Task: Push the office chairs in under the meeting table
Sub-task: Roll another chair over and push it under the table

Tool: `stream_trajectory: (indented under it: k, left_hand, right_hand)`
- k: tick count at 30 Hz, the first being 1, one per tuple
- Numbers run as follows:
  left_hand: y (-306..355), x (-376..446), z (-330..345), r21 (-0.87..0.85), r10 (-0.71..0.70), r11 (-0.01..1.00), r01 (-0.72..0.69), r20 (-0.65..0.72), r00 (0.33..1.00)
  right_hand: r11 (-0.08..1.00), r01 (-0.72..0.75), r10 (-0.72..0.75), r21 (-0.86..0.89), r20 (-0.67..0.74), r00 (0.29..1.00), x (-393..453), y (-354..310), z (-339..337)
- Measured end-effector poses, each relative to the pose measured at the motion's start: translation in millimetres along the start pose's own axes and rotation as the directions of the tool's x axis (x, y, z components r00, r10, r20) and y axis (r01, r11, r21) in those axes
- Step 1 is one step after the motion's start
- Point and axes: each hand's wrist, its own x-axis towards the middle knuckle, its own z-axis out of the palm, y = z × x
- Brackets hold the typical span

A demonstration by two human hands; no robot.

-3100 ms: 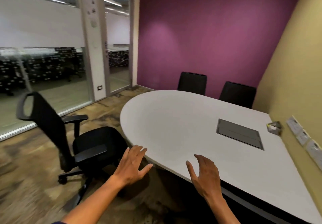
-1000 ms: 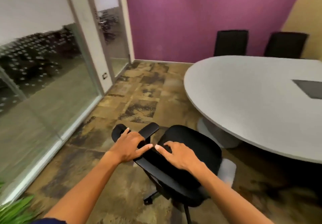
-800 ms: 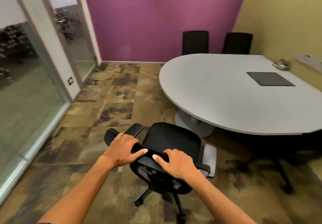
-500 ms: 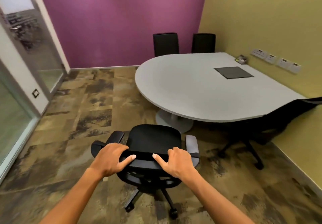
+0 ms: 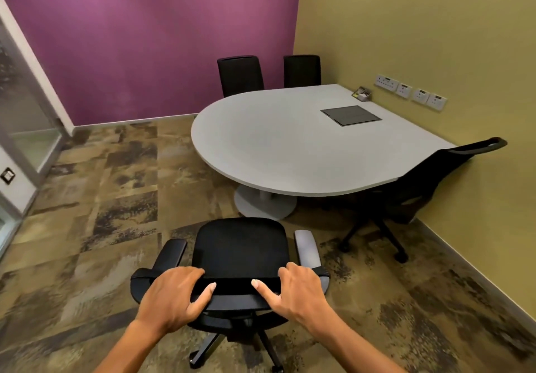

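Both hands, left hand (image 5: 171,294) and right hand (image 5: 301,291), have fingers curled over the chair (image 5: 240,251) backrest top. The chair stands clear of the surface (image 5: 278,143), facing it. A straight, even push should roll it under, steering past the pedestal (image 5: 264,207).

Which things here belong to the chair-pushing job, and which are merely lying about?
Job: held chair, gripped by left hand and right hand; meeting table; side chair; two far chairs.

Lying about: small holder; wall sockets.
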Motion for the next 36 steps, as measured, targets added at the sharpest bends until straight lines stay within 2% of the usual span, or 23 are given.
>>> stream_trajectory:
  k: [9,17,19,24,30,36]
  left_hand:
    - [53.5,0.2,6.7,-0.008,0.037,0.999,-0.037,0.060,0.998]
    - [101.4,5.2,20.6,-0.029,0.066,0.998,-0.064,0.100,0.993]
    - [110.5,14.7,18.3,-0.035,0.082,0.996,-0.080,0.068,0.994]
    - [123.8,39.0,18.3,-0.013,0.075,0.997,-0.074,0.095,0.993]
    - [136.0,65.2,27.9,0.032,0.084,0.996,-0.089,0.127,0.988]
    - [160.8,97.1,39.6,-0.003,0.118,0.993,-0.118,0.142,0.983]
  right_hand:
    - [0.998,-0.063,0.064,0.010,-0.096,0.993,-48.3,41.2,2.4]
    - [0.991,-0.077,0.088,0.105,-0.110,0.990,-79.3,83.1,-1.4]
    - [0.992,-0.081,0.093,0.097,-0.118,0.989,-80.1,92.6,-8.3]
    - [0.991,-0.107,0.118,0.081,-0.156,0.981,-65.7,114.3,-18.0]
    - [0.985,-0.142,0.155,0.098,-0.134,0.979,-51.6,134.7,-20.1]
    - [0.977,-0.194,0.204,0.092,-0.117,0.972,-45.3,169.0,-22.8]
